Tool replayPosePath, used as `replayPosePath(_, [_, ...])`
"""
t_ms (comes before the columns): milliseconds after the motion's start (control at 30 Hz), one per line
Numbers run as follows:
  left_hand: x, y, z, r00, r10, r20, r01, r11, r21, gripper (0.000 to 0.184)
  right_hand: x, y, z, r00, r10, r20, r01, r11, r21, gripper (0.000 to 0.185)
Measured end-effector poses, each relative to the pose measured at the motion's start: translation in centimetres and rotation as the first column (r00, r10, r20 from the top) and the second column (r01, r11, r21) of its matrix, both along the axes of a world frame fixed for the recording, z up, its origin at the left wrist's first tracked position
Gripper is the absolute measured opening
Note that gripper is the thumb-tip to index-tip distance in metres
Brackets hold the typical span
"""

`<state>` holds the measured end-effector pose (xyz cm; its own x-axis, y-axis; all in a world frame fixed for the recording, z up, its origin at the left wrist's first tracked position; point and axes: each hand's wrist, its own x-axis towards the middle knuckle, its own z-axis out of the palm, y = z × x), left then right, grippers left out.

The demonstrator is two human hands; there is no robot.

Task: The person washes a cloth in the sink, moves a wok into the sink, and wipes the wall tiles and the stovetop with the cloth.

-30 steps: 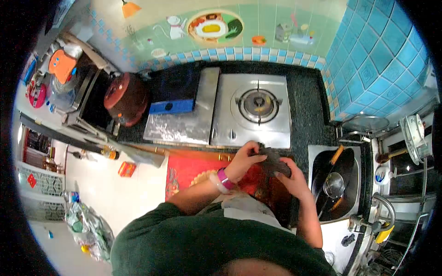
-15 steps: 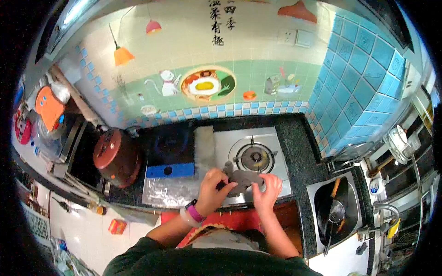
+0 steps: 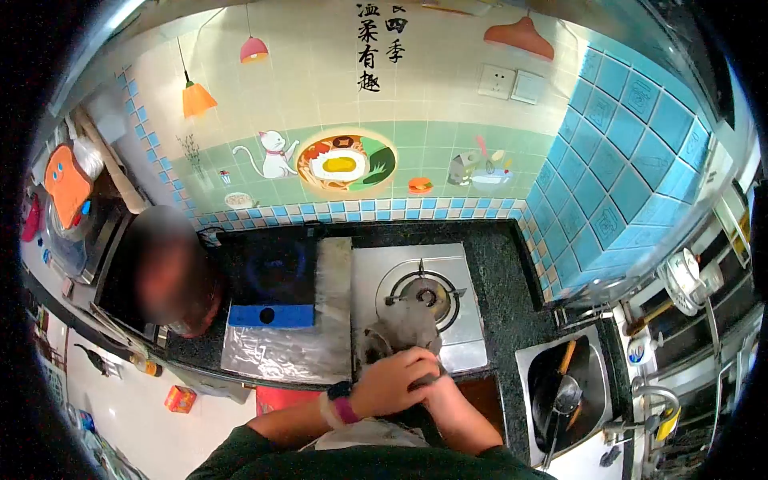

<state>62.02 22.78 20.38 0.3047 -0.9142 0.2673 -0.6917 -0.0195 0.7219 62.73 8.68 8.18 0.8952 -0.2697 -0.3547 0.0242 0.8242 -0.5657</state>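
Note:
A soft grey cloth item (image 3: pixel 408 324), apparently a glove, is blurred by motion in front of the gas burner (image 3: pixel 426 296). My left hand (image 3: pixel 396 380), with a dark watch and a pink band at its wrist, lies across my right wrist, its fingers closed on the lower edge of the cloth. My right hand (image 3: pixel 434 394) shows only near the wrist; its fingers are hidden by the cloth and my left hand. Left of the burner is a dark cooktop with a blue front strip (image 3: pixel 270 316).
A reddish-brown pot (image 3: pixel 196 312), partly blurred, stands at the left. The sink (image 3: pixel 524 376) at the right holds a dark wok (image 3: pixel 546 376) with a wooden handle and a metal ladle (image 3: pixel 566 394). A tap (image 3: pixel 666 390) arches beside it. An orange box (image 3: pixel 181 398) lies on the floor.
Both hands have moved down and closer together. Before, each pinched one side of the grey cloth; now the left hand crosses over the right wrist and the cloth reaches over the right hand.

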Motion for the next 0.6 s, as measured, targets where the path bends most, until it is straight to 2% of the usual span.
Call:
replayPosePath(67, [-0.5, 0.0, 0.0, 0.999, 0.039, 0.017, -0.036, 0.985, -0.17, 0.027, 1.0, -3.9, -1.4, 0.996, -0.081, 0.04, 0.081, 0.997, -0.008, 0.046])
replayPosePath(133, [-0.2, 0.8, -1.6, 0.999, 0.037, -0.019, -0.039, 0.99, -0.138, 0.029, 1.6, -9.2, -3.2, 0.978, -0.176, 0.116, 0.185, 0.98, -0.074, 0.05])
replayPosePath(200, [0.5, 2.1, -4.1, 0.964, 0.234, -0.124, -0.235, 0.972, 0.009, 0.028, 2.0, -15.6, -4.6, 0.935, -0.248, 0.252, 0.314, 0.909, -0.273, 0.054])
replayPosePath(233, [0.8, 2.9, -5.1, 0.965, 0.232, -0.119, -0.233, 0.972, 0.01, 0.028, 2.5, -18.6, -3.8, 0.912, -0.265, 0.314, 0.377, 0.843, -0.384, 0.056])
replayPosePath(267, [1.2, 3.7, -6.0, 0.925, 0.313, -0.213, -0.313, 0.949, 0.035, 0.028, 3.2, -21.5, -2.7, 0.885, -0.28, 0.373, 0.447, 0.735, -0.509, 0.058])
replayPosePath(300, [1.5, 4.4, -6.7, 0.869, 0.39, -0.305, -0.389, 0.919, 0.068, 0.028, 5.3, -24.2, 1.4, 0.856, -0.301, 0.42, 0.514, 0.584, -0.629, 0.06])
replayPosePath(333, [1.5, 5.0, -7.0, 0.869, 0.391, -0.303, -0.39, 0.919, 0.067, 0.028, 7.3, -26.8, 5.4, 0.822, -0.332, 0.463, 0.567, 0.396, -0.722, 0.062])
replayPosePath(367, [1.4, 5.5, -7.0, 0.841, 0.473, -0.263, -0.47, 0.879, 0.077, 0.027, 9.3, -29.4, 9.5, 0.778, -0.371, 0.506, 0.598, 0.195, -0.777, 0.064])
replayPosePath(400, [1.3, 5.9, -6.9, 0.804, 0.552, -0.221, -0.548, 0.832, 0.082, 0.027, 11.8, -32.5, 12.2, 0.767, -0.269, 0.583, 0.518, -0.276, -0.81, 0.065])
replayPosePath(467, [0.8, 6.5, -6.6, 0.76, 0.616, -0.205, -0.612, 0.786, 0.09, 0.026, 14.3, -33.5, 18.3, 0.696, -0.399, 0.597, 0.374, -0.508, -0.776, 0.065])
replayPosePath(533, [0.6, 6.8, -6.7, 0.71, 0.678, -0.192, -0.673, 0.733, 0.098, 0.026, 16.1, -34.9, 23.5, 0.765, -0.464, 0.447, 0.059, -0.641, -0.766, 0.07])
replayPosePath(600, [0.7, 6.8, -6.7, 0.664, 0.737, -0.127, -0.738, 0.673, 0.051, 0.023, 19.7, -38.0, 24.5, 0.731, -0.478, 0.486, -0.047, -0.747, -0.664, 0.069])
